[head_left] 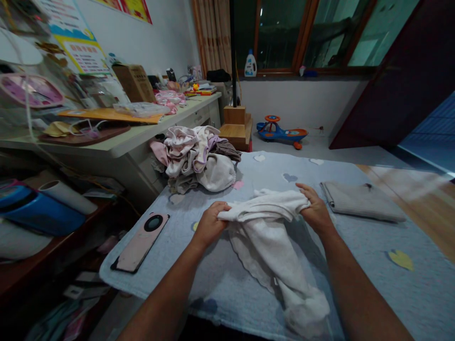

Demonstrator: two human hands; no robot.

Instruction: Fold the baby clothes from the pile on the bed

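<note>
A crumpled white garment (pixel 273 237) hangs between my two hands, its upper edge stretched sideways and its lower part trailing over the blue bedcover (pixel 220 284). My left hand (pixel 212 222) pinches one end of that edge. The other end is gripped by my right hand (pixel 314 208), thumb on top. I cannot tell exactly which kind of garment it is. Beyond my left hand lies a heap of rumpled clothes (pixel 199 156) in pink, white and grey. To the right of my right hand rests a folded grey garment (pixel 362 201).
A pink phone (pixel 144 241) lies camera side up near the cover's left corner. Along the left wall runs a cluttered desk (pixel 121 144). Past the far edge stand a wooden step-shaped piece (pixel 234 130) and a blue ride-on toy (pixel 280 132). A detergent bottle (pixel 250 65) is on the windowsill.
</note>
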